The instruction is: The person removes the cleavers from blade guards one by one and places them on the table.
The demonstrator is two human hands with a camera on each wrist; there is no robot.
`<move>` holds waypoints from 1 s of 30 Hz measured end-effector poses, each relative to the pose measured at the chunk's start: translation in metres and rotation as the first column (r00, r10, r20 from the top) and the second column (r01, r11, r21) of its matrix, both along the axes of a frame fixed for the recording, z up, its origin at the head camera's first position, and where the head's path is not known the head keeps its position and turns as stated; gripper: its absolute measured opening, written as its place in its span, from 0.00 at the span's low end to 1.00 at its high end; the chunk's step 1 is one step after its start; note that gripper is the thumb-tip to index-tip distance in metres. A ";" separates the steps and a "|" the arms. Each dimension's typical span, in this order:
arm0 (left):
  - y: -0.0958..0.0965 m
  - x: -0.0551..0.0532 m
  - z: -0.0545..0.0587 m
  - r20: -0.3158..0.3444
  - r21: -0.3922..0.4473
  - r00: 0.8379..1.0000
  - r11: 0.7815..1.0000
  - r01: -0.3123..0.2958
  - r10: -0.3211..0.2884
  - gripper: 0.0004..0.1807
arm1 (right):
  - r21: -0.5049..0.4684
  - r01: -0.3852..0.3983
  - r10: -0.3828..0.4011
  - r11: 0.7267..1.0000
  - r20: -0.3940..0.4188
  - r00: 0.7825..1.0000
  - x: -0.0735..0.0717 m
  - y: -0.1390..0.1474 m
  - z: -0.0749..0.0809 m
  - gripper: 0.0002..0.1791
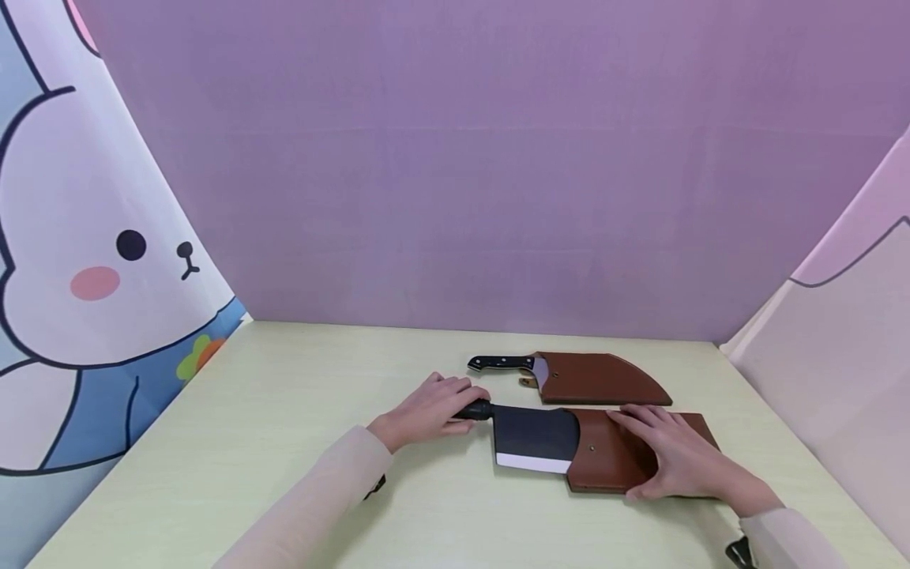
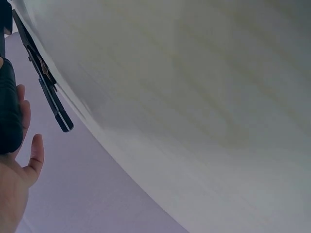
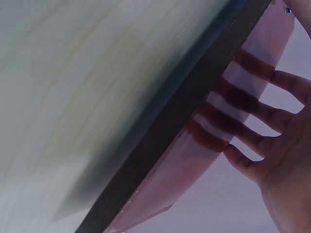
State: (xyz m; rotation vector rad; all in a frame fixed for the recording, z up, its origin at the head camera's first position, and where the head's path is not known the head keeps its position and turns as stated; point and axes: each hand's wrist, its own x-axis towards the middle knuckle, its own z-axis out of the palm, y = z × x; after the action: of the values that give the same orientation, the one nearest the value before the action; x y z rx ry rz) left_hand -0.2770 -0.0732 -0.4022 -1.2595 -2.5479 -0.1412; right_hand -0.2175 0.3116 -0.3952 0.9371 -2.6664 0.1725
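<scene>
Left hand (image 1: 432, 411) grip: fingers curled round the black handle (image 1: 475, 409) of a cleaver (image 1: 535, 437), near the middle of the pale tabletop (image 1: 284, 411). Left wrist view confirms it: dark handle (image 2: 9, 111) sits against the palm (image 2: 14, 189), fingertips showing beside it.

Right hand (image 1: 678, 458) grip: wide and flat, fingers straight and spread, pressing down on a brown leather sheath (image 1: 618, 458). Not curled round anything. Right wrist view shows the fingers (image 3: 252, 104) laid across the sheath (image 3: 194, 165), which reads pinkish there, its dark edge against the tabletop (image 3: 73, 97).

Cleaver state: broad dark blade with a bright edge strip on the near side. The right end of the blade is inside the sheath mouth; most of the blade is exposed between the two hands. Blade lies flat on the tabletop, handle pointing left.

Behind it, just beside and roughly parallel: a second knife (image 1: 501, 363) with a black riveted handle, blade fully inside a second brown sheath (image 1: 604, 378) with a curved top edge. Only a small sliver of steel shows at the mouth. The two sheaths look close to touching; can't tell if they do. The same knife shows in the left wrist view as a thin dark bar (image 2: 48, 92).

Both arms in light pinkish sleeves (image 1: 313, 490). Surround: purple backdrop (image 1: 455, 158), cartoon rabbit panel (image 1: 92, 237) on the left, pale pink panel (image 1: 839, 332) on the right.
</scene>
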 end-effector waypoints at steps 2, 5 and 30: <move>-0.001 0.000 0.000 0.002 0.003 1.000 1.000 0.003 -0.003 0.21 | -0.002 0.000 0.000 1.000 0.001 1.000 0.000 0.000 0.000 0.58; -0.003 0.000 0.001 0.009 0.007 1.000 1.000 0.002 -0.002 0.21 | -0.002 0.008 -0.008 1.000 0.003 1.000 0.000 0.001 0.000 0.58; -0.016 -0.001 0.001 0.061 0.031 0.998 1.000 -0.004 0.002 0.20 | 0.005 0.048 -0.049 0.999 0.021 0.999 0.001 0.013 -0.002 0.58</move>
State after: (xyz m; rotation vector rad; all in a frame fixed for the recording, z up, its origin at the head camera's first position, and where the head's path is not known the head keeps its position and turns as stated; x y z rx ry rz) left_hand -0.2780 -0.0892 -0.4013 -1.2579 -2.5890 -0.2211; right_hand -0.2167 0.3249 -0.3968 0.8759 -2.7077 0.1662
